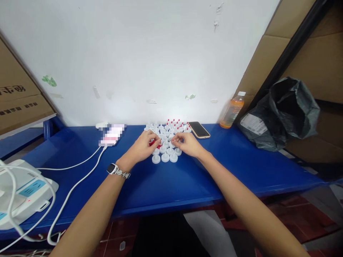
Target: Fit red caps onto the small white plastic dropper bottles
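Several round white nozzle caps (165, 157) stand grouped on the blue table, their thin spouts pointing up. Those at the back right carry small red tips (178, 125). Over the left side of the group, my left hand (144, 146) is closed, thumb and fingers bent together. Loose red tips (159, 146) show by its fingers; whether any are gripped is unclear. My right hand (188, 144) is closed in a pinch above the right side of the caps. What sits between its fingertips is too small to make out. A watch (112, 169) is on my left wrist.
A phone (199, 130) lies right of the caps, near an orange drink bottle (232, 110) and a black plastic bag (268, 117). On the left are another phone (112, 134) on a white cable and a power strip (29, 192). A white wall (150, 64) stands behind.
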The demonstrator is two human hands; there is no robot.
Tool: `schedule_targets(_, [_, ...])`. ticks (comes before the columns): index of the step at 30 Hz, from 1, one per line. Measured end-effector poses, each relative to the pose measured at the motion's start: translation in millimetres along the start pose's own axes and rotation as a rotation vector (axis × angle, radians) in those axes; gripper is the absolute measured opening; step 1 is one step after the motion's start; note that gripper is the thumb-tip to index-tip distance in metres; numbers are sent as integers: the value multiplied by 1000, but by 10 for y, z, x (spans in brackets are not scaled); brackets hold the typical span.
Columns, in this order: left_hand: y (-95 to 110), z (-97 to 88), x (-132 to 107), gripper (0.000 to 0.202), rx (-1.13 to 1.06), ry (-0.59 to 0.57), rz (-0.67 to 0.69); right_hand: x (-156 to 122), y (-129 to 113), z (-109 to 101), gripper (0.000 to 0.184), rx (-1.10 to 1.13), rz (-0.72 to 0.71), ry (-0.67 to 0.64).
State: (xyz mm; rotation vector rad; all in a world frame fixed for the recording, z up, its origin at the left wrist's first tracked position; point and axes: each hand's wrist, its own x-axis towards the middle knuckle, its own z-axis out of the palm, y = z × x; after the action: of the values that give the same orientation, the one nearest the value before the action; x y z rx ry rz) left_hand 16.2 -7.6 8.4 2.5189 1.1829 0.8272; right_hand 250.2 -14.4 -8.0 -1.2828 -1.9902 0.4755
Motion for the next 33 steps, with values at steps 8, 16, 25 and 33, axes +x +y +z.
schedule_targets(8, [-25,19,1,30,4,3,27,-11,9,-8,14,-273,15,14])
schedule_targets(16, [37,54,186,30,-8,-6,37,328,269,-134,24,-307,228,247])
schedule_targets(25, [-2,63,182,29,-5,46,39,541,369,-113,17,-432,147,289])
schedule_targets(33, [157,63,43,27,-25,148,49,100,-226,24,17,-5,-284,181])
